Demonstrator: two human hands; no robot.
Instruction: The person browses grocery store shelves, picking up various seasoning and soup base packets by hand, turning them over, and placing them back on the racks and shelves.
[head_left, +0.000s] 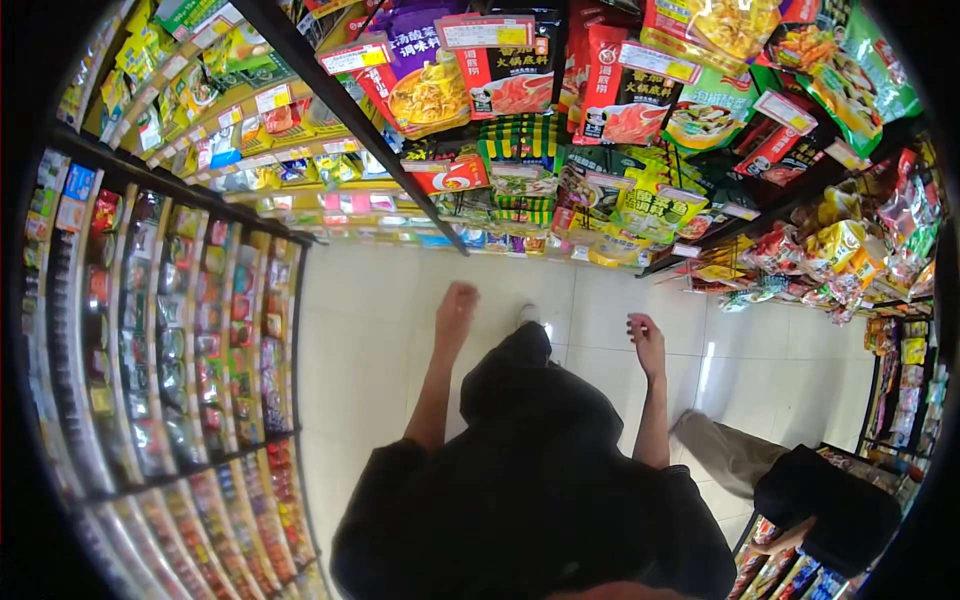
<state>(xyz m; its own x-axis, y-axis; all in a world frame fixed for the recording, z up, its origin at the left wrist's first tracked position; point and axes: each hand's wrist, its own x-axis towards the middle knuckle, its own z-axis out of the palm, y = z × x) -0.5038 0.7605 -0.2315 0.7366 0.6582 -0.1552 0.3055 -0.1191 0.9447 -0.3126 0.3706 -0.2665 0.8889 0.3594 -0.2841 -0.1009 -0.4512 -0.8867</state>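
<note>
My left hand (459, 298) hangs over the floor, blurred and loosely curled, with no object visible in it. Some fingers of my right hand (645, 334) show a little apart; it too hangs over the tiles with nothing visible in it. Both hands are away from the shelves. Ahead of me, seasoning packets hang from a dark rack. A purple packet (427, 75) with a noodle picture is beside a red and black hotpot-base packet (514, 79). Green packets (709, 112) hang further right. One of my shoes (528, 312) shows between the hands.
Tall shelves of packaged goods (172, 322) line the left side. More racks of bagged food (832, 247) stand on the right. Another person in a black top (825, 502) and brown trousers (724, 454) is behind me to the right. Pale tiles (360, 330) cover the floor.
</note>
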